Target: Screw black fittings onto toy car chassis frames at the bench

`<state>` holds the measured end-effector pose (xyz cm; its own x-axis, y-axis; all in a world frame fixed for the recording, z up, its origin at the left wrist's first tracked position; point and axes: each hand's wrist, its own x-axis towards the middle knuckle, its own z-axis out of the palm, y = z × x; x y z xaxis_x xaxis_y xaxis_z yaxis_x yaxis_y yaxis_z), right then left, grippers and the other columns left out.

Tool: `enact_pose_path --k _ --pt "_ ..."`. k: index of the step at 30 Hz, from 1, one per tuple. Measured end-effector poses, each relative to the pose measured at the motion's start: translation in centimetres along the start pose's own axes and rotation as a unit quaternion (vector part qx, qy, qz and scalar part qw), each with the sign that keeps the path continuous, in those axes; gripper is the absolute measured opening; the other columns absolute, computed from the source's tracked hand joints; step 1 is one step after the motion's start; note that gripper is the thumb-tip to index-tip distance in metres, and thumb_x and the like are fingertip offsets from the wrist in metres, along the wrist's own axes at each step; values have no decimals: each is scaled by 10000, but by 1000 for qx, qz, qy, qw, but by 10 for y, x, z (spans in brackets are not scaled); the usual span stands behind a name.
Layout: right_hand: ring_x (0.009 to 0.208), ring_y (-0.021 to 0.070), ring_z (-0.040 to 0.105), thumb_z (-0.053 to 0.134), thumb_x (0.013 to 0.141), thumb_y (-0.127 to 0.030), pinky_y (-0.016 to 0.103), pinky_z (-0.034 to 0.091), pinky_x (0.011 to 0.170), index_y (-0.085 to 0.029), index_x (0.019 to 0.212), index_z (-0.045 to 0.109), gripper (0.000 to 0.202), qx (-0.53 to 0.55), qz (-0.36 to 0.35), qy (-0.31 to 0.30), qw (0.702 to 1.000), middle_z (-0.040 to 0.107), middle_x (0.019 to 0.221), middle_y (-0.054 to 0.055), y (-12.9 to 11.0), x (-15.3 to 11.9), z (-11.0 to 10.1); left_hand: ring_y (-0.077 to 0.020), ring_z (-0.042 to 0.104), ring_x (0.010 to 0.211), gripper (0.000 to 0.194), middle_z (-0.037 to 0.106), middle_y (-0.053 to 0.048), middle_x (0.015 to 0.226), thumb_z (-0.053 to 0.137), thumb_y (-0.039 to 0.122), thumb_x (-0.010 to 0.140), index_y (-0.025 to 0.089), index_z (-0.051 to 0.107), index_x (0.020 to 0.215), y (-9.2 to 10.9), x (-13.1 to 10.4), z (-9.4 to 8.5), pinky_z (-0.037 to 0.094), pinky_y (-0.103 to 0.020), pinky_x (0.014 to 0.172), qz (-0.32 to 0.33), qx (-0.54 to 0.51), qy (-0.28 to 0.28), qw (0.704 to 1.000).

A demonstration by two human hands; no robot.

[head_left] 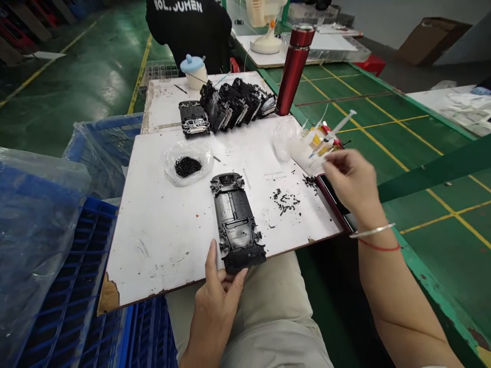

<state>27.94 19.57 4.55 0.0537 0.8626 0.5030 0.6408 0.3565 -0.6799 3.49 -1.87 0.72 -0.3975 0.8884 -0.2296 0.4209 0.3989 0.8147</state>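
A black model car chassis [236, 220] lies on the white board with its near end at the board's front edge. My left hand [218, 291] grips that near end between thumb and fingers. Off to the right, my right hand [353, 181] is raised with its fingertips pinched; whatever they hold is too small or hidden to make out. Just beyond those fingertips are a syringe [337, 130] and a white container [307, 156]. Below the hand lies a dark red phone-like case [332, 204]. Small black parts [284, 201] are scattered between the chassis and the case.
A clear bag [187, 162] of small black pieces sits on the board. Several similar black chassis [230, 107] lean in a row at the back, beside a red flask [293, 71] and a blue-lidded cup [193, 71]. Blue crates [72, 276] stand left; a person [187, 30] sits beyond.
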Motion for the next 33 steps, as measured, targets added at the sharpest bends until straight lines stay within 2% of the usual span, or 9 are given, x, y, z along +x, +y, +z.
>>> enact_pose_path --k 4,8,17,20,23,26,29,31,33 --pt "630 150 536 624 800 -239 295 422 622 -204 818 645 45 -19 -9 -230 973 625 726 5 -7 -35 9 -151 589 467 787 604 68 560 564 471 870 190 201 1509 1 4 -2 464 -257 561 16 35 -9 999" --pt "723 169 546 606 822 -209 294 422 672 -204 801 624 28 -75 -39 -308 947 622 793 23 -5 -49 20 -148 583 477 782 576 75 541 530 478 886 181 172 1515 1 5 -3 449 -246 543 29 49 -23 998" --pt "799 226 531 518 890 -189 346 426 715 -201 820 547 77 -124 -119 -323 931 576 812 62 6 -54 31 -153 574 484 785 555 81 534 517 493 890 187 158 1518 0 6 -3 466 -270 579 23 46 -30 998" --pt "790 237 526 483 910 -210 366 431 717 -208 822 522 96 -121 -153 -291 937 580 824 77 7 -54 29 -150 577 490 786 557 83 543 512 501 896 196 146 1521 0 7 -4 471 -276 597 19 41 -36 998" --pt "766 224 557 482 906 -212 353 452 695 -214 870 536 64 -97 -136 -231 959 604 816 67 1 -52 21 -133 554 480 765 545 88 546 519 485 899 194 173 1516 -1 4 -5 463 -256 583 32 28 -31 999" --pt "784 203 611 506 921 -235 332 483 686 -211 1031 582 136 -51 -105 -206 971 655 875 59 -17 -58 9 -106 520 491 671 525 92 538 544 443 898 192 308 1474 -2 -2 -8 450 -222 588 56 14 21 998" --pt "771 162 648 569 917 -240 272 507 633 -230 1013 635 117 44 -93 -228 968 694 896 30 -43 -78 0 -111 559 571 456 594 52 595 598 406 872 205 568 1280 2 -9 -13 462 -221 641 74 -17 102 992" --pt "728 134 661 621 888 -204 228 512 578 -233 956 647 78 121 -91 -240 959 707 849 3 -62 -97 -1 -133 596 643 273 665 5 703 621 385 854 223 697 1060 7 -11 -13 473 -235 656 85 -51 103 990" --pt "724 126 673 634 874 -154 217 537 595 -225 969 646 119 197 -97 -255 942 715 843 3 -77 -115 3 -158 620 737 173 695 -26 819 624 356 848 236 738 899 13 -11 -13 480 -245 676 101 -97 58 988"
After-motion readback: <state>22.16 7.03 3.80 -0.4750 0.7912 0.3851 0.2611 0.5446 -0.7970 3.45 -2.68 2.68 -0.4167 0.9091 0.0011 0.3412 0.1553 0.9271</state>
